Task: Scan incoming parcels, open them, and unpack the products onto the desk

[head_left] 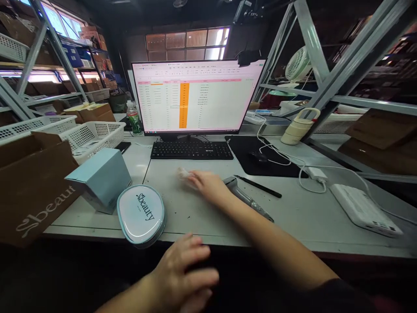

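My right hand (206,184) reaches across the white desk (293,213), its fingers lying on a small pale crumpled thing (184,174) that is blurred. A grey handheld scanner (247,199) lies just behind that wrist. My left hand (184,276) hovers below the desk's front edge, fingers loosely curled with nothing in them. An oval white "Sbeauty" case (141,214) with a teal rim sits near the desk edge, left of both hands. Beside it stands a pale blue box (100,178).
A monitor (195,95) with a spreadsheet and a black keyboard (191,150) stand behind. A black pen (257,186), mouse pad (257,156), white cables and white device (363,210) lie right. A brown "Sbeauty" carton (32,191) and white baskets (94,135) crowd the left. Metal shelving flanks both sides.
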Demonstrator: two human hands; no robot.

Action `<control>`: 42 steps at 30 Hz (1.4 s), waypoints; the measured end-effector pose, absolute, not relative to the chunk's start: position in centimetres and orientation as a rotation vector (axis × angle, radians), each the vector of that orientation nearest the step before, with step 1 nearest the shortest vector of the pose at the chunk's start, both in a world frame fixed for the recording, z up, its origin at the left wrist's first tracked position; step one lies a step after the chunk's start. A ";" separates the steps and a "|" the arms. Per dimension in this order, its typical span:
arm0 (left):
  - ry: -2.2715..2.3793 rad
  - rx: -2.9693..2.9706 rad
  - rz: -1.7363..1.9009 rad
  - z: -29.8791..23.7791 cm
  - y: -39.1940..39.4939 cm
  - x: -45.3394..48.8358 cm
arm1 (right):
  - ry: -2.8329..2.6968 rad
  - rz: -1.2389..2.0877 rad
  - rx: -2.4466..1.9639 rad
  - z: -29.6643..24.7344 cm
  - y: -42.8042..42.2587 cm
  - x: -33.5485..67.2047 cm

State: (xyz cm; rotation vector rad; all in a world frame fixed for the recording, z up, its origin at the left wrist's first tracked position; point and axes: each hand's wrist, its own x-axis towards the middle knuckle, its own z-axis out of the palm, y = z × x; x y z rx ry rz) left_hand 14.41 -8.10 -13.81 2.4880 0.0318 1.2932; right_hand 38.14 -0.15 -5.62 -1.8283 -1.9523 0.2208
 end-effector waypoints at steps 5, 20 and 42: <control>0.476 1.521 1.148 -14.5 -5.2 16.9 | -1.262 1.105 -1.105 -4.2 -5.2 38.5; 0.525 0.552 1.105 -10.9 -6.6 19.8 | -1.045 0.967 -1.152 -7.6 -11.5 37.8; 0.583 0.619 1.091 -10.6 -5.8 20.3 | -1.991 -0.182 -1.170 -6.9 -12.5 38.0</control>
